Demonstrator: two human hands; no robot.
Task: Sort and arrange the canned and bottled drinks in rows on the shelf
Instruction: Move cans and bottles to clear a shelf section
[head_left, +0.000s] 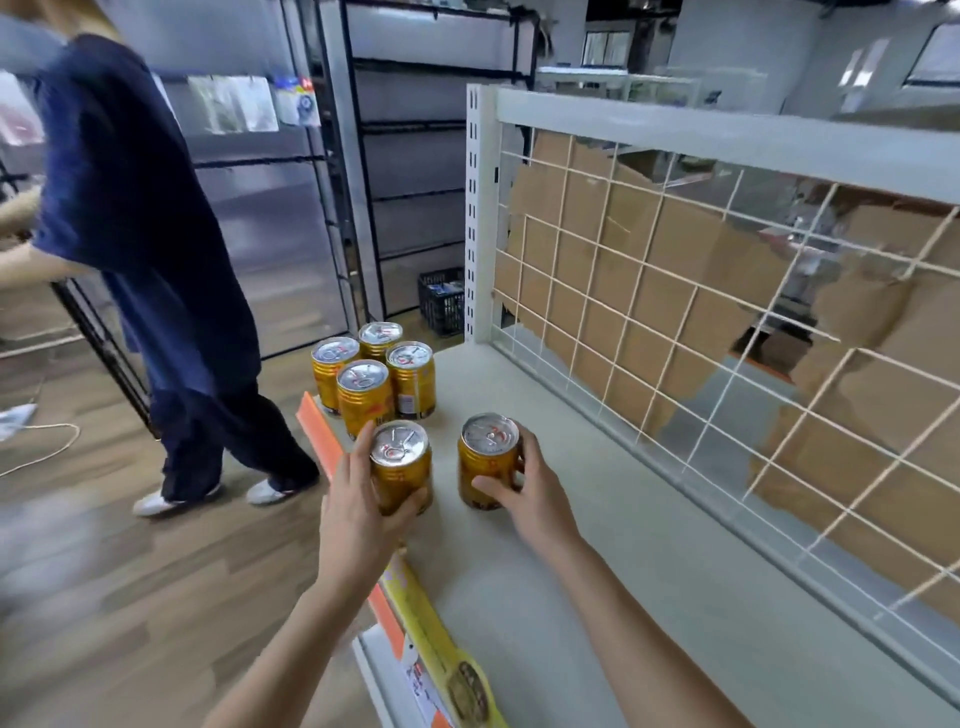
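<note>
My left hand (358, 499) curled round the left can (401, 467) and my right hand (524, 488) gripped the right can (488, 462), both upright, near the front of the shelf (545, 571). At 11 o'clock from them, 4 cans (379, 379) already stood in 2 tight pairs. I judged the task barely begun: 6 gold cans, no bottles in view. The can labels and the yellow strip (431, 639) at 6 o'clock were too blurred to read.

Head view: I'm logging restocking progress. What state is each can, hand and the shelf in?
Left hand: grips left can, upright, sealed.
Right hand: grips right can, upright, sealed.
Four far cans: upright, sealed, clustered two by two on shelf.
</note>
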